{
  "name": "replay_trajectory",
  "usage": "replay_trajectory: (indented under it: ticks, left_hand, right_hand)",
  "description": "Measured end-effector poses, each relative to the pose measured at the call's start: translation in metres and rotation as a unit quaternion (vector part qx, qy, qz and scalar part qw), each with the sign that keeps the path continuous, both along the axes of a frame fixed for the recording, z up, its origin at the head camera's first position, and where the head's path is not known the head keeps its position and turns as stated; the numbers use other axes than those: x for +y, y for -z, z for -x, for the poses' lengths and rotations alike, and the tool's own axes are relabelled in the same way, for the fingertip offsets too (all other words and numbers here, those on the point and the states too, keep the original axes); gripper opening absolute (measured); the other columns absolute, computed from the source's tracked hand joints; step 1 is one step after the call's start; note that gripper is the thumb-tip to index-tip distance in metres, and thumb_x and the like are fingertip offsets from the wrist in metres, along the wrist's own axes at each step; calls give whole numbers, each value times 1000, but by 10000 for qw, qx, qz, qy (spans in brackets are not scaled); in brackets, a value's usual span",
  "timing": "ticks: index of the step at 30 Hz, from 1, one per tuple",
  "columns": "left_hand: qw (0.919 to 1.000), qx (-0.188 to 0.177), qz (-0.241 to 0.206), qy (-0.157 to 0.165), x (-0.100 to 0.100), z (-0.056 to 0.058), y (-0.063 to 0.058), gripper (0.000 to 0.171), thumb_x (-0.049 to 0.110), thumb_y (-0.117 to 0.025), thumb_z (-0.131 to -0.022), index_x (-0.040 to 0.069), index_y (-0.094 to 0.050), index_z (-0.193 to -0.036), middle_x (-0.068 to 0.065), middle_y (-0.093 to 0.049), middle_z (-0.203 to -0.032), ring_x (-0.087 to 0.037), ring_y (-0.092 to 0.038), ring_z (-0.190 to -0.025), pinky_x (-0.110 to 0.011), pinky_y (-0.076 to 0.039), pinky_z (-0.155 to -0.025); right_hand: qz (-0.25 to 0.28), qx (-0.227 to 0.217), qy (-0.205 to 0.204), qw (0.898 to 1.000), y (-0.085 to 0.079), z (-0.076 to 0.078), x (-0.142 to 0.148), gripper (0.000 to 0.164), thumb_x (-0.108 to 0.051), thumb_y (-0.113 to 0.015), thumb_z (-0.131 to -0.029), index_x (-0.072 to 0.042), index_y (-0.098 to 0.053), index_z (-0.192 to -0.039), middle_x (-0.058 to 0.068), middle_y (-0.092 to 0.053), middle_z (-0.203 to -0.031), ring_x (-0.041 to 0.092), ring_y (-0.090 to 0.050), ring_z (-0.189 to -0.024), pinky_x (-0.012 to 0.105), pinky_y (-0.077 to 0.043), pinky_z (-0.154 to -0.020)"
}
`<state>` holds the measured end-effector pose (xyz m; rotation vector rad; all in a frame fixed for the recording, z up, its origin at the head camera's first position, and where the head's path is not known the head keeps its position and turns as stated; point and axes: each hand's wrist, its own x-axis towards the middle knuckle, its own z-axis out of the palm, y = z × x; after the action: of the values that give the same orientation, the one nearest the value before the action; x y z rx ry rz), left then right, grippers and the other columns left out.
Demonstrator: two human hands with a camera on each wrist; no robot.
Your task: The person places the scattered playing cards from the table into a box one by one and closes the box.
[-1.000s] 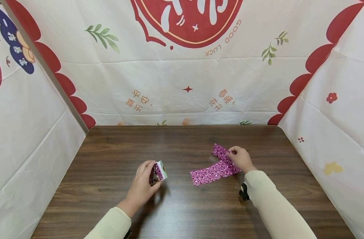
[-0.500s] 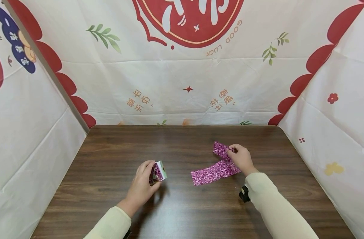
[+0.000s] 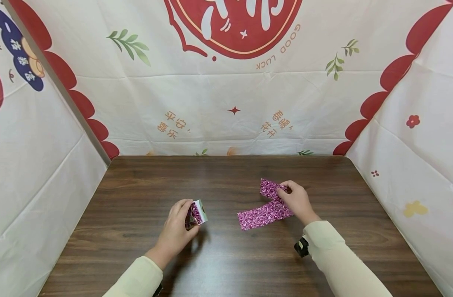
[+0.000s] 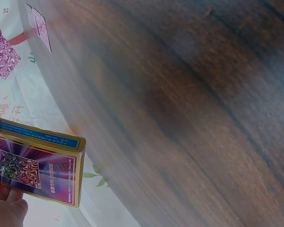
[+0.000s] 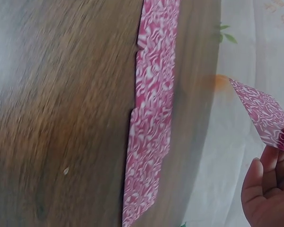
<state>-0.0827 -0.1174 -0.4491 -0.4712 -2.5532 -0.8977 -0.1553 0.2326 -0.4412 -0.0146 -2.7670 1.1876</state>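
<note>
My left hand [image 3: 173, 231] grips a playing card box [image 3: 197, 213] on the left of the table, tilted, its white and green end facing right. In the left wrist view the box [image 4: 42, 168] shows a purple face and a gold-edged blue side. Between thumb and fingers, my right hand [image 3: 298, 202] pinches a playing card [image 3: 270, 189] with a magenta and white swirled back. Below that card, a row of overlapping playing cards [image 3: 261, 216] lies face down on the table. The right wrist view shows the held card [image 5: 261, 113] raised apart from the row [image 5: 154, 90].
The dark wood-grain table [image 3: 226, 264] reaches back to a white printed cloth [image 3: 226, 95]. Similar cloths hang along its left and right sides. A black wrist device [image 3: 301, 246] sits at my right cuff.
My right hand, with the card, has risen slightly and then shifted a little to the left over the row. My left hand and the card box stay in place.
</note>
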Motion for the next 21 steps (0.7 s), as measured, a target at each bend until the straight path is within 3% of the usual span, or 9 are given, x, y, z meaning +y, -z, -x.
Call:
replay_trajectory:
  ticks: [21]
  left_hand:
    - [9999, -130, 43, 34, 4, -1, -1, 68, 12, -80, -61, 0, -50, -121, -13, -49, -117, -26, -47, -108, -42, -43, -88]
  right_hand:
    - [565, 320, -353, 9973, -18, -19, -28, 11, -17, -59, -84, -7, -60, -89, 6, -55, -78, 18, -47, -69, 28, -41, -59]
